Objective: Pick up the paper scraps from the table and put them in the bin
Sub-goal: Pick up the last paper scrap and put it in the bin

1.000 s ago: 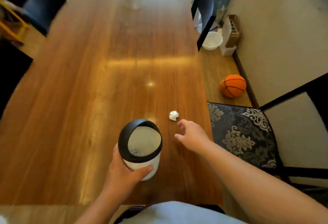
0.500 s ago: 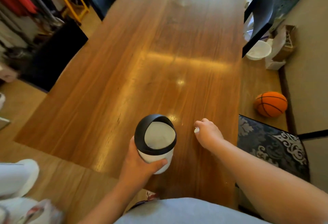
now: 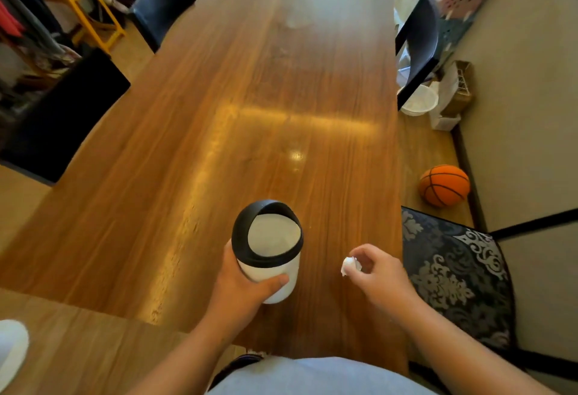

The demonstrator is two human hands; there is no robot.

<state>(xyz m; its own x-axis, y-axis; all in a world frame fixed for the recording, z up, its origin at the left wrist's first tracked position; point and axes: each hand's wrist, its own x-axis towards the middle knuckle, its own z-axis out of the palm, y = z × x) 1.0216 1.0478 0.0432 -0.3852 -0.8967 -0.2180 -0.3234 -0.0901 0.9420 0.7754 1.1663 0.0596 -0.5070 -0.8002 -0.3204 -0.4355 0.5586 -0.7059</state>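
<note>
Low in the frame, a person's left hand (image 3: 242, 290) wraps fully around a small white bin (image 3: 269, 252) with a black swing-lid collar, resting at the near end of the wooden table (image 3: 266, 97); the right hand (image 3: 377, 272), at lower right, pinches a crumpled paper scrap (image 3: 349, 265) between thumb and fingertips, just beside the bin and clear of its opening; the scrap looks featherlight and soft, best held by a light pinch across its bulk; no brand or writing is legible.
</note>
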